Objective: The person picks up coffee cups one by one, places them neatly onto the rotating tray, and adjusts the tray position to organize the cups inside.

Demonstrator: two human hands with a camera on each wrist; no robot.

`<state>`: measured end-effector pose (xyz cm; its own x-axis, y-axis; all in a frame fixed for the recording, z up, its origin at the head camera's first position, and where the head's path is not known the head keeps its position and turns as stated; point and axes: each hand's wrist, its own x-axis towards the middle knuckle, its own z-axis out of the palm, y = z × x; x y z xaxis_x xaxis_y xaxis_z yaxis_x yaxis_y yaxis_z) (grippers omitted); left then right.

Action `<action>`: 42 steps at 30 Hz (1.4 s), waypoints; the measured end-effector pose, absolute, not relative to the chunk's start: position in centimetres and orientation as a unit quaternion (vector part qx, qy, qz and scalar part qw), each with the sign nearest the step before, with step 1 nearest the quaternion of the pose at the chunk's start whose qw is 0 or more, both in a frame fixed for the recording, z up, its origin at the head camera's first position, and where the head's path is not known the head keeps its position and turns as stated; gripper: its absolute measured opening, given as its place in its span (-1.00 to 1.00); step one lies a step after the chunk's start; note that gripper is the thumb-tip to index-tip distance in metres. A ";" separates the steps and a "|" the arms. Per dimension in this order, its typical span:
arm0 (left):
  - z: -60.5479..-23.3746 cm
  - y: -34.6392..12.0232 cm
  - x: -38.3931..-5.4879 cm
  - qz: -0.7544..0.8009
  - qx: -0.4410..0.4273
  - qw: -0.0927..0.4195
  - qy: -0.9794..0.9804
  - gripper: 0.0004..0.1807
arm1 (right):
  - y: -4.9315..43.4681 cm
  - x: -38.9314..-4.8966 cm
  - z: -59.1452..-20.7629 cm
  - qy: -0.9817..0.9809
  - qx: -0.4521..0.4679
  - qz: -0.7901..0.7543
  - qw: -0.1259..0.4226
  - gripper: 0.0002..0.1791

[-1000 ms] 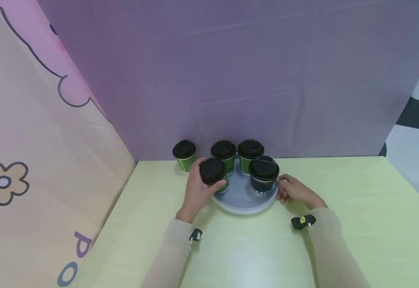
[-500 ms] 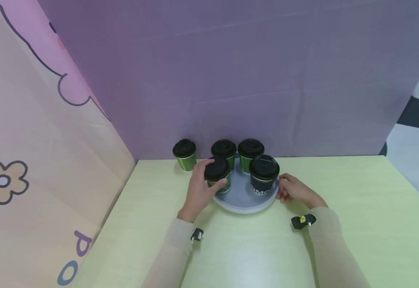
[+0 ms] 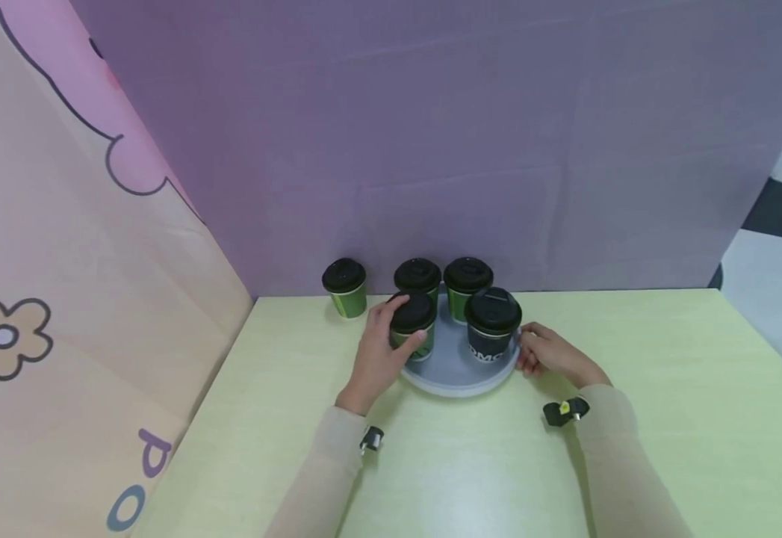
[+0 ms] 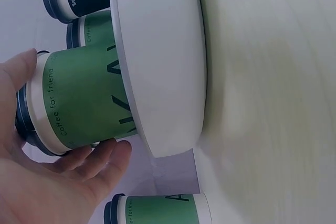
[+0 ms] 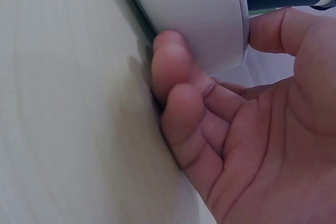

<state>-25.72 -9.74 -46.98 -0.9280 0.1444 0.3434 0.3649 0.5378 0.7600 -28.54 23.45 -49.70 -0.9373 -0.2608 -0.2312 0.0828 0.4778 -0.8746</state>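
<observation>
My left hand (image 3: pixel 376 362) grips a green paper coffee cup (image 3: pixel 417 344) with a black lid, thumb on one side and fingers on the other. The cup is upright at the left part of a round grey-white tray (image 3: pixel 454 371); in the left wrist view, the cup's (image 4: pixel 86 95) base is hidden behind the tray's wall (image 4: pixel 165 66). On the tray's right side, my right hand (image 3: pixel 552 355) holds the edge, thumb at the rim and fingers curled against the side wall (image 5: pixel 194 14). A dark-sleeved cup (image 3: pixel 491 317) stands on the tray near that hand.
Two more green lidded cups, one at back left (image 3: pixel 417 275) and one at back right (image 3: pixel 468 288), stand on the tray's far side. Another green cup (image 3: pixel 346 291) stands on the table (image 3: pixel 444 471) to the left. A purple backdrop (image 3: pixel 431 149) rises right behind them.
My left hand has shifted right and slightly away from me with the green cup, bringing it in front of the back-left cup. The right hand and the tray keep their places.
</observation>
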 end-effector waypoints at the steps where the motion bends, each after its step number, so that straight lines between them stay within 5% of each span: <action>1: -47.0 -9.7 -25.7 -0.458 -0.146 0.122 -0.868 -0.26 | 23.4 -28.5 -49.7 0.842 -0.051 -0.510 0.170 -0.48; 19: -47.1 -9.8 -25.8 -0.452 -0.128 0.145 -0.871 -0.31 | 24.1 -27.8 -49.2 0.812 -0.071 -0.520 0.254 -0.34; 42: -47.0 -10.1 -26.0 -0.409 -0.121 0.158 -0.891 -0.31 | 24.8 -27.3 -48.7 0.811 -0.115 -0.502 0.278 -0.31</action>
